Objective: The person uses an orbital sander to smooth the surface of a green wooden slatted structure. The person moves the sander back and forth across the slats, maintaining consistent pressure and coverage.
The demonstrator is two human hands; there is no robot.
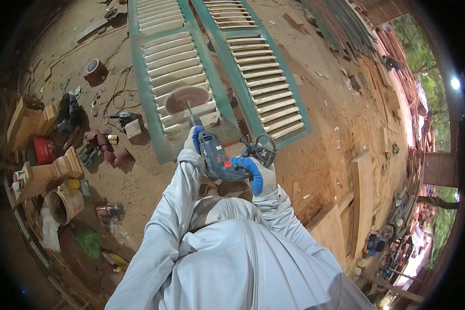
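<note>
A dark blue power drill [215, 153] with a round reddish sanding disc [187, 98] on its shaft is held in front of my body. My gloved left hand [192, 140] is closed around the drill's front end. Its rear handle is in the grip of my gloved right hand [258, 173], the fingers wrapped over it. The disc is blurred and lies over the lower slats of the left louvered shutter [139, 77], a green frame with pale slats; whether it touches them I cannot tell. Beside it on the ground lies a second green-framed shutter [299, 121].
Another power tool [125, 118] rests by a wooden block [136, 130] on the left. A red bucket [45, 150] and a dirty pale bucket [66, 203] stand farther left. Wooden planks [362, 201] lie at right. A dark cable coil [263, 150] hangs near my right hand.
</note>
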